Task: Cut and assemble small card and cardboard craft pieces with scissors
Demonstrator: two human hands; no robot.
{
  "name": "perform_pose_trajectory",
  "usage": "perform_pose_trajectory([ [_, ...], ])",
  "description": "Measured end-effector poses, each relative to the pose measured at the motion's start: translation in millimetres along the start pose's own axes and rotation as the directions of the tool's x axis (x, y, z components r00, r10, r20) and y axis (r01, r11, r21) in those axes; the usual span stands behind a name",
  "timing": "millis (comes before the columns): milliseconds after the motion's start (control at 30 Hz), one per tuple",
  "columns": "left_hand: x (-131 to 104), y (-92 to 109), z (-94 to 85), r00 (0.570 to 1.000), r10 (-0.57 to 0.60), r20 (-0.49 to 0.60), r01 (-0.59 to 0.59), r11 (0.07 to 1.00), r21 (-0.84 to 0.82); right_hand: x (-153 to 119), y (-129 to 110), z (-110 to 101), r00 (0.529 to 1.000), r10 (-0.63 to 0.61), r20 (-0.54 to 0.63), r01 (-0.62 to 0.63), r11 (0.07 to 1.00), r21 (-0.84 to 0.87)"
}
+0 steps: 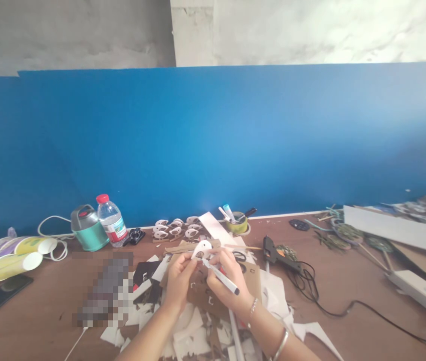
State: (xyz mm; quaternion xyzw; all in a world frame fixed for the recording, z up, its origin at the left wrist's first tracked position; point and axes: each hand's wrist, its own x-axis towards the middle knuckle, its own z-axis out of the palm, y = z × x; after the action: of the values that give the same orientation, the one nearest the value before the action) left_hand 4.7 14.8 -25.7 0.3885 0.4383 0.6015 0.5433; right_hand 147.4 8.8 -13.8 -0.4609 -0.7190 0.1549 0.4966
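Between the fingers of my left hand is a small white paper bird cutout with a black eye dot and a dark striped wing mark. My right hand grips a white marker, its dark end pointing down toward me and its tip close to the bird's lower edge. Whether the tip touches the paper I cannot tell. Under both hands lie pieces of brown cardboard and many white paper scraps. Behind them several similar white birds stand in rows.
A glue gun with a black cord lies to the right. A green tape roll holds pens at the back. Left are a water bottle, a teal container, paper cups and a phone. A power strip sits far right.
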Motion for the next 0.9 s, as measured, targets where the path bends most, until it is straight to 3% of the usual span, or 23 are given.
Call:
perform_pose_trajectory([
  [300,3.0,-5.7,-3.0,1.000,0.025,0.005,-0.025,1.000,-0.003,-1.4,5.6,1.8,1.000,-0.013,-0.008,0.013,1.000,0.023],
  [900,-0.2,1.6,0.0,1.000,0.027,-0.001,-0.027,0.999,-0.033,0.1,0.4,-2.3,0.999,0.032,-0.012,-0.031,0.997,0.063],
])
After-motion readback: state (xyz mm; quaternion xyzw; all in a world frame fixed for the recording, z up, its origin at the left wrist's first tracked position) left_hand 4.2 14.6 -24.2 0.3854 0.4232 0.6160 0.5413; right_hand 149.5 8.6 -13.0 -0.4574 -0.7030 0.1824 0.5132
